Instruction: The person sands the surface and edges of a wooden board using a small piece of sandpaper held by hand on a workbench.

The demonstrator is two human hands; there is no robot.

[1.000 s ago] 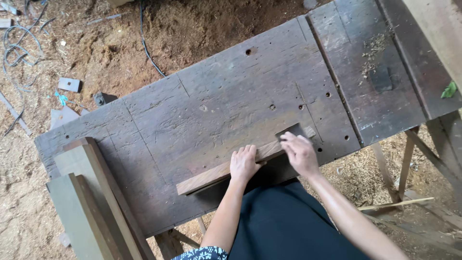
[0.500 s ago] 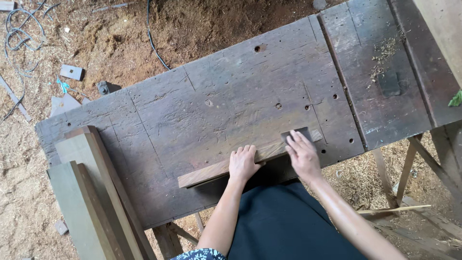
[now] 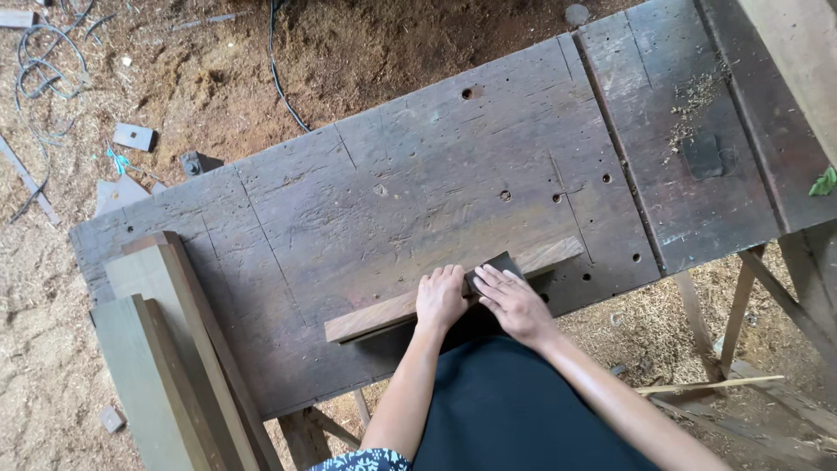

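A long narrow wooden strip (image 3: 375, 316) lies along the near edge of a dark, worn workbench (image 3: 410, 192). My left hand (image 3: 440, 296) presses flat on the strip near its middle. My right hand (image 3: 513, 301) lies just beside it, fingers laid over a small dark block (image 3: 497, 264) that sits on the strip. The strip's right end (image 3: 554, 253) shows past my right hand. Both hands nearly touch each other.
Green-painted wooden beams (image 3: 166, 349) lean at the bench's left end. The dirt floor holds sawdust, cables (image 3: 44, 61) and small scraps (image 3: 133, 136). A timber post (image 3: 802, 52) crosses the top right. Bench legs and a thin stick (image 3: 706, 384) show at the lower right.
My right hand has slid left along the strip with the dark block, ending next to my left hand. The left hand has stayed put.
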